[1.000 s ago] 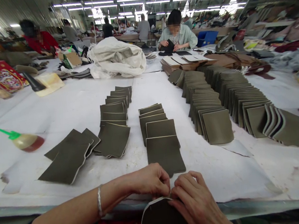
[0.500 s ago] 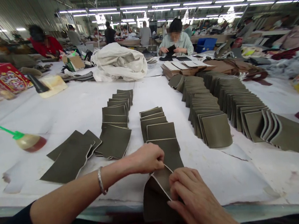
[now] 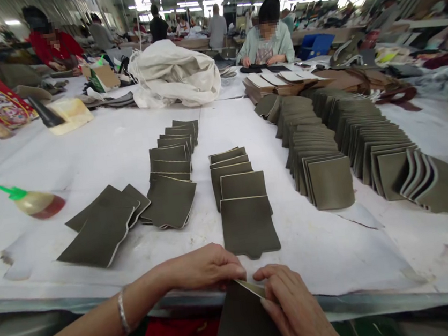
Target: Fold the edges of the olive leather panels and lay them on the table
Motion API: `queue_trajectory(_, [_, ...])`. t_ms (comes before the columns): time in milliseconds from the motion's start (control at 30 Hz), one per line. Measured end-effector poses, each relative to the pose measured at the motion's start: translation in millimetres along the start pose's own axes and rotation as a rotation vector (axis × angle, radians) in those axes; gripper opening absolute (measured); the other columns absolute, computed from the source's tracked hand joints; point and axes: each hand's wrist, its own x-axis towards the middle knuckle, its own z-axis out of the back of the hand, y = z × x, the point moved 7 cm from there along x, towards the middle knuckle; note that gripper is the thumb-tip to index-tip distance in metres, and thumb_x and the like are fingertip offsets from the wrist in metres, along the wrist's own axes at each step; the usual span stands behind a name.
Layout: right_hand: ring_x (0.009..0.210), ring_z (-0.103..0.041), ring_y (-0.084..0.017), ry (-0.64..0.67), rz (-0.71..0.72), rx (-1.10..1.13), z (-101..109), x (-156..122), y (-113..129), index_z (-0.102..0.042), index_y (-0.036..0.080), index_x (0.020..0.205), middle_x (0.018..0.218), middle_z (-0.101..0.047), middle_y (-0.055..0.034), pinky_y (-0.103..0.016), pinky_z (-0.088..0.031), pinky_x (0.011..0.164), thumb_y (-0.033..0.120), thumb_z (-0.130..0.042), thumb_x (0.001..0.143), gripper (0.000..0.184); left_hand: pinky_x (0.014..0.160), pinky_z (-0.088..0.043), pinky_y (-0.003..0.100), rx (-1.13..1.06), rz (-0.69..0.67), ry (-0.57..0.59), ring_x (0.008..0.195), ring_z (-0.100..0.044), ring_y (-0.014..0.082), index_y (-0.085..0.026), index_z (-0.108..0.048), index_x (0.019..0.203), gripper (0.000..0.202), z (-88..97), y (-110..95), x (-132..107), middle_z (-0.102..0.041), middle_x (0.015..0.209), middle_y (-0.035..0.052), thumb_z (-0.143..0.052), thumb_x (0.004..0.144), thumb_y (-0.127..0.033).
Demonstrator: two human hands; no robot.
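Note:
Both my hands hold a dark olive leather-like piece at the table's front edge, over my lap. My left hand, with a silver bangle at the wrist, pinches its upper left corner. My right hand grips the upper right edge, thumb on the near face and fingers behind. A pale inner side shows between the hands at the top edge. Just beyond lies a row of overlapping olive pieces, the nearest one flat with a small tab at its lower edge.
Loose olive pieces and another overlapping row lie left. Two long rows of curved pieces stand right. A squeeze bottle with a green nozzle lies far left. A white sack sits behind; a co-worker works across the table.
Both hands have drawn the held piece down and toward me, off the front row. The row's nearest piece now shows whole. The camera view has tipped downward slightly.

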Motion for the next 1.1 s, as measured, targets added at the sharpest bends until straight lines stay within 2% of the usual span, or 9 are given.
queue_trajectory(100, [0.088,-0.053,-0.019,0.076,-0.083,0.059,-7.3,0.3,-5.5,-0.043,0.024,0.093,0.096,-0.058,-0.0037,-0.032,-0.046,0.075,0.01,-0.04,0.091,0.014,0.059,-0.035,0.018,0.18,-0.018,-0.045,0.066,-0.05,0.0106,-0.017,-0.07,0.091,0.016,0.1,-5.2,-10.7,-0.058,0.07,-0.0025,-0.065,0.081,-0.028])
queue_trajectory(200, [0.087,-0.051,-0.02,0.147,-0.102,0.075,-14.8,2.2,-7.9,-0.042,0.024,0.091,0.094,-0.057,-0.0023,-0.034,-0.042,0.074,0.01,-0.04,0.092,0.014,0.062,-0.036,0.018,0.213,-0.015,-0.106,0.067,-0.053,0.011,-0.017,-0.07,0.086,0.011,-2.7,-3.8,-13.3,-0.059,0.07,-0.003,-0.061,0.08,-0.019])
queue_trajectory(367, [0.08,-0.048,-0.019,0.153,-0.114,0.066,-15.3,1.1,-9.2,-0.038,0.023,0.086,0.086,-0.054,-0.0008,-0.034,-0.037,0.071,0.009,-0.038,0.093,0.015,0.06,-0.034,0.019,0.255,-0.025,-0.149,0.064,-0.051,0.0106,-0.016,-0.064,0.074,0.009,-6.6,-2.1,-11.8,-0.054,0.065,-0.0037,-0.059,0.081,-0.018])
queue_trajectory(467, [0.079,-0.046,-0.019,0.162,-0.137,0.045,-16.0,-1.4,-10.9,-0.037,0.022,0.083,0.084,-0.052,-0.0007,-0.034,-0.036,0.07,0.01,-0.038,0.094,0.016,0.062,-0.035,0.019,0.311,-0.059,-0.151,0.066,-0.054,0.0112,-0.017,-0.061,0.071,0.012,-9.0,-5.4,-13.3,-0.056,0.067,-0.0027,-0.056,0.082,-0.017])
queue_trajectory(567, [0.076,-0.045,-0.019,0.122,-0.097,0.011,-16.2,-1.2,-8.7,-0.037,0.022,0.083,0.081,-0.051,-0.0007,-0.033,-0.035,0.068,0.008,-0.039,0.092,0.017,0.066,-0.038,0.02,0.411,-0.079,-0.165,0.071,-0.058,0.0133,-0.017,-0.061,0.07,0.015,-12.2,-9.6,-15.7,-0.061,0.071,-0.0007,-0.055,0.084,-0.014])
queue_trajectory(733, [0.073,-0.045,-0.019,0.057,-0.011,-0.034,-17.1,0.5,-2.1,-0.038,0.021,0.082,0.078,-0.051,-0.0009,-0.033,-0.034,0.067,0.004,-0.04,0.089,0.019,0.08,-0.041,0.021,0.508,-0.133,-0.18,0.089,-0.061,0.0166,-0.022,-0.069,0.085,0.017,-20.8,-22.1,-14.0,-0.069,0.085,0.0007,-0.054,0.087,-0.012])
queue_trajectory(867, [0.072,-0.046,-0.018,0.051,0.002,-0.013,-10.1,-1.0,0.2,-0.038,0.021,0.081,0.077,-0.052,-0.0001,-0.033,-0.034,0.069,0.004,-0.041,0.089,0.019,0.08,-0.042,0.021,0.476,-0.126,-0.221,0.085,-0.061,0.0149,-0.021,-0.07,0.085,0.013,-24.3,-28.2,-9.0,-0.068,0.082,0.0,-0.059,0.087,-0.015])
queue_trajectory(1000, [0.081,-0.05,-0.018,0.047,-0.117,0.098,2.9,-5.2,-8.4,-0.043,0.022,0.09,0.084,-0.055,0.0002,-0.031,-0.037,0.073,0.009,-0.052,0.088,0.016,0.076,-0.042,0.02,0.441,-0.143,-0.22,0.082,-0.06,0.0128,-0.019,-0.069,0.08,0.014,-27.6,-35.2,-8.5,-0.066,0.079,-0.0008,-0.058,0.089,-0.016])
queue_trajectory(1100, [0.087,-0.051,-0.019,0.089,-0.158,0.123,5.2,-5.7,-10.6,-0.046,0.022,0.102,0.092,-0.059,-0.0004,-0.032,-0.036,0.077,0.009,-0.061,0.084,0.027,0.075,-0.04,0.02,0.466,-0.156,-0.214,0.082,-0.058,0.0125,-0.019,-0.068,0.08,0.017,-29.0,-39.2,-9.0,-0.065,0.079,-0.0008,-0.055,0.091,-0.017])
